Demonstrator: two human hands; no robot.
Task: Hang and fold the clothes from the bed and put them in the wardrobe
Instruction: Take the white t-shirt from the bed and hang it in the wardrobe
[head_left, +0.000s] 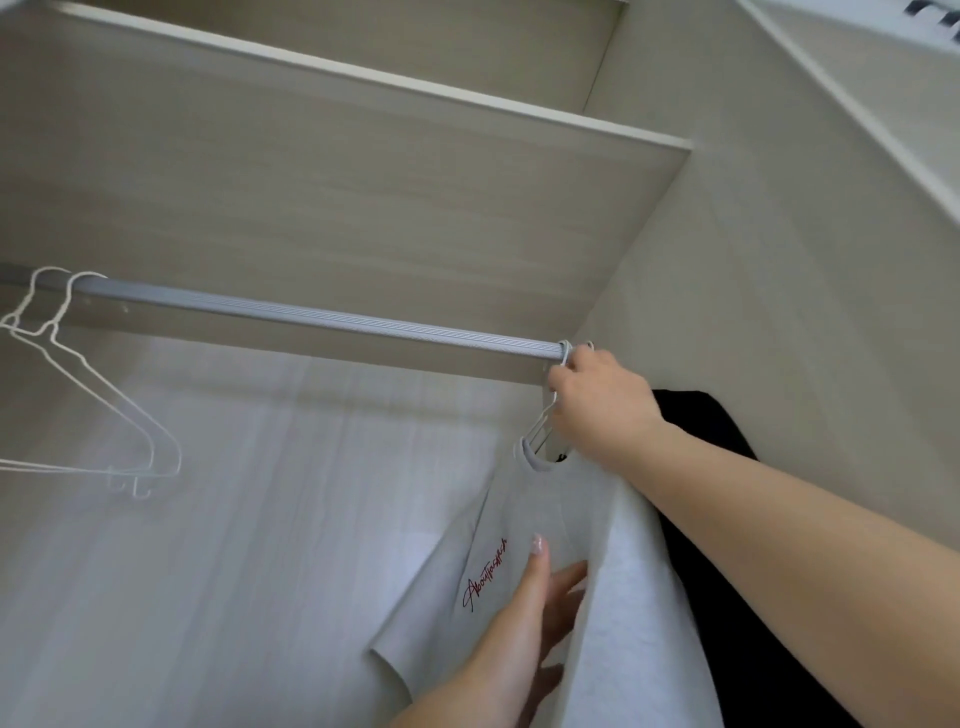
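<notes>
At right end of wardrobe rail (311, 314): right hand (597, 405) grasps white hanger (543, 415) neck, hook over rail. White T-shirt (519, 545) hangs from it; soft, light, limp. Left hand (530, 613) flat against fabric, fingers straight. Best handled by hanger neck.

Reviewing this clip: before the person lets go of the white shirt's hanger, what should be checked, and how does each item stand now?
1. Hanger hook over the rail: ok.
2. Right hand holds the hanger neck: ok.
3. White shirt collar seated on the hanger: ok.
4. Left hand flat against the shirt front: ok.
5. Far shoulder on the hanger: cannot tell.
6. Clearance from the black garment: not ok, they crowd together.
</notes>
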